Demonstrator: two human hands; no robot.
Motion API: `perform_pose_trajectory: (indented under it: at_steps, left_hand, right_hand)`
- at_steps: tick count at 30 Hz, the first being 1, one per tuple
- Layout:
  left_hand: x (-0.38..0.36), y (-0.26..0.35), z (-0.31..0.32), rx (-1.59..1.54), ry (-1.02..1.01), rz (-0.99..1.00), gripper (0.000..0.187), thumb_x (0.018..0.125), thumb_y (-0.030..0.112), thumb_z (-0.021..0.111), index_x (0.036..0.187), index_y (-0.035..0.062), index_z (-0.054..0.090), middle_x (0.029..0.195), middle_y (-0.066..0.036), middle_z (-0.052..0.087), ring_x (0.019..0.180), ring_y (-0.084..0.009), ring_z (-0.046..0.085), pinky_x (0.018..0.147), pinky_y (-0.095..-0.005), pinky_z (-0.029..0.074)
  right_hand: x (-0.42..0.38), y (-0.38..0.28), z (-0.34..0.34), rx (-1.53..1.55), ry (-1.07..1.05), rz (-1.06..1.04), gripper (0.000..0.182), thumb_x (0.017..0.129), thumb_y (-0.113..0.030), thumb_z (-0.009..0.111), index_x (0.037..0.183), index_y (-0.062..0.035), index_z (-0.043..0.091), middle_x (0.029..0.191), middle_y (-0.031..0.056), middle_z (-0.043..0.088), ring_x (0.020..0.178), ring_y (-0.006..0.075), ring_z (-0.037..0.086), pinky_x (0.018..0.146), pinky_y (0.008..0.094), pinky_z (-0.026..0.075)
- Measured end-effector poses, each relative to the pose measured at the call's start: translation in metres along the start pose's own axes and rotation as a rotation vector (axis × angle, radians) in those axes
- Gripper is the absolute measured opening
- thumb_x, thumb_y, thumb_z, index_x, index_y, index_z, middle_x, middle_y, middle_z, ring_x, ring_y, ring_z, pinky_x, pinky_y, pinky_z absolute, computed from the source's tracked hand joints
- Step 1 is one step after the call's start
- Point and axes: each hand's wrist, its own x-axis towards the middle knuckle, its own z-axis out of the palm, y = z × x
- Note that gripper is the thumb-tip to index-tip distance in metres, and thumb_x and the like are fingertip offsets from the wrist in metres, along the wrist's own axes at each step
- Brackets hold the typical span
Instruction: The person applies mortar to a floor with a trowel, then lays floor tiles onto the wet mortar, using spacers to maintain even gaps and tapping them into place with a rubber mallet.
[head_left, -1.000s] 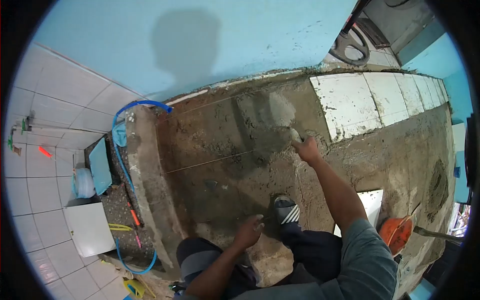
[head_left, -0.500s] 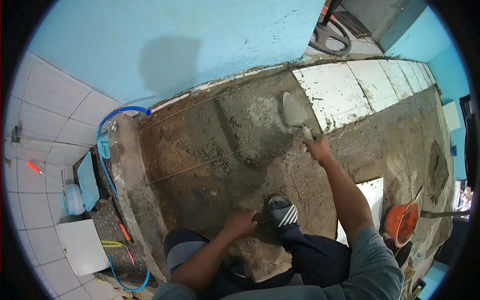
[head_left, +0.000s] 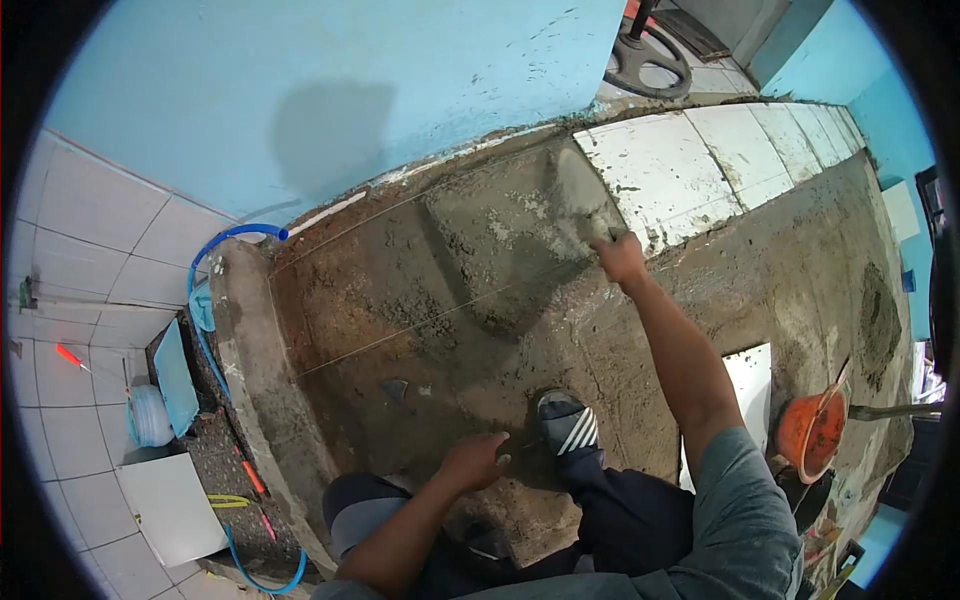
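My right hand [head_left: 620, 258] is closed round the handle of a trowel. Its pale, mortar-smeared blade [head_left: 582, 190] lies at the edge of a bed of wet mortar [head_left: 500, 235], close beside the first white tile [head_left: 655, 185]. Above the bare floor, near my sandalled foot [head_left: 568, 422], is my left hand [head_left: 474, 463]; its fingers are loosely bent and apart, with nothing seen in them. Thin string lines [head_left: 430, 318] run across the mortar bed toward the left.
An orange bucket [head_left: 808, 435] stands at right beside a loose white tile [head_left: 750, 385]. A low concrete curb [head_left: 250, 350] borders the left, with a blue hose [head_left: 208, 345] along it. A blue wall [head_left: 450, 90] rises beyond. A small dark shard [head_left: 395, 388] lies on the floor.
The trowel has turned and slid along the mortar, its blade now closer to the white tile's edge. My left hand has shifted slightly, its fingers more spread. The view has tilted a little.
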Motion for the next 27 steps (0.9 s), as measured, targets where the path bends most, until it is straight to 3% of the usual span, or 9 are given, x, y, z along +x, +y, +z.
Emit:
perform_pose_trajectory:
  at_steps: [7,10,13,16,19,22,25,27]
  left_hand:
    - [-0.011,-0.004,-0.014,-0.045,-0.049,-0.078,0.052,0.096,0.035,0.061,0.139,0.0070,0.055,0.131,-0.019,0.063,0.119,-0.0379,0.061,0.101,-0.0480,0.049]
    - [-0.015,-0.008,-0.008,-0.070,-0.009,-0.071,0.051,0.095,0.034,0.062,0.138,0.0067,0.056,0.129,-0.019,0.064,0.117,-0.0383,0.061,0.099,-0.0483,0.049]
    - [-0.018,-0.011,-0.006,-0.064,0.012,-0.083,0.050,0.095,0.034,0.062,0.137,0.0075,0.057,0.126,-0.020,0.065,0.115,-0.0386,0.062,0.097,-0.0485,0.050]
    - [-0.025,-0.014,-0.007,-0.059,0.003,-0.131,0.049,0.094,0.033,0.063,0.137,0.0090,0.057,0.125,-0.020,0.065,0.114,-0.0384,0.063,0.096,-0.0483,0.050]
    - [-0.032,-0.014,-0.017,-0.070,-0.015,-0.185,0.049,0.094,0.033,0.064,0.137,0.0101,0.057,0.125,-0.020,0.065,0.113,-0.0382,0.063,0.096,-0.0481,0.050]
    - [-0.037,-0.020,-0.018,-0.077,-0.053,-0.198,0.053,0.098,0.035,0.061,0.144,0.0115,0.050,0.129,-0.021,0.064,0.117,-0.0402,0.062,0.097,-0.0492,0.050]
    - [-0.041,-0.035,-0.010,-0.073,-0.017,-0.165,0.054,0.100,0.036,0.060,0.148,0.0127,0.048,0.131,-0.022,0.064,0.118,-0.0409,0.062,0.098,-0.0497,0.050]
    - [-0.043,-0.028,-0.014,-0.087,-0.009,-0.173,0.054,0.100,0.036,0.060,0.148,0.0133,0.048,0.131,-0.022,0.064,0.118,-0.0406,0.062,0.098,-0.0497,0.049]
  right_hand:
    - [0.027,0.004,0.050,0.003,-0.039,-0.051,0.047,0.080,-0.034,0.076,0.087,0.0118,0.068,0.075,0.0273,0.068,0.071,0.0370,0.069,0.065,0.0458,0.052]
    - [0.010,-0.018,0.070,-0.100,0.008,-0.115,0.036,0.080,-0.026,0.074,0.092,0.0077,0.069,0.071,0.0158,0.067,0.062,0.0246,0.064,0.059,0.0425,0.049]
    - [0.020,-0.025,0.088,-0.091,-0.148,-0.083,0.039,0.080,-0.028,0.074,0.089,0.0092,0.069,0.074,0.0199,0.069,0.069,0.0268,0.068,0.064,0.0441,0.052]
    - [0.016,-0.030,0.116,-0.049,-0.037,-0.193,0.040,0.080,-0.030,0.074,0.086,0.0098,0.069,0.074,0.0211,0.069,0.067,0.0295,0.069,0.062,0.0436,0.052]
    - [0.014,-0.048,0.116,-0.197,0.004,-0.240,0.042,0.079,-0.031,0.075,0.087,0.0096,0.069,0.074,0.0207,0.069,0.066,0.0306,0.069,0.061,0.0439,0.053]
    - [0.016,-0.058,0.112,-0.010,-0.193,-0.039,0.055,0.077,-0.039,0.077,0.090,0.0134,0.068,0.087,0.0317,0.070,0.088,0.0455,0.070,0.078,0.0480,0.055]
    - [0.009,-0.040,0.136,-0.119,-0.134,-0.230,0.058,0.077,-0.041,0.077,0.088,0.0151,0.066,0.084,0.0333,0.068,0.088,0.0450,0.070,0.077,0.0483,0.055]
    - [0.001,-0.038,0.147,-0.215,-0.122,-0.249,0.049,0.078,-0.036,0.077,0.088,0.0115,0.068,0.078,0.0257,0.069,0.077,0.0373,0.071,0.070,0.0460,0.054]
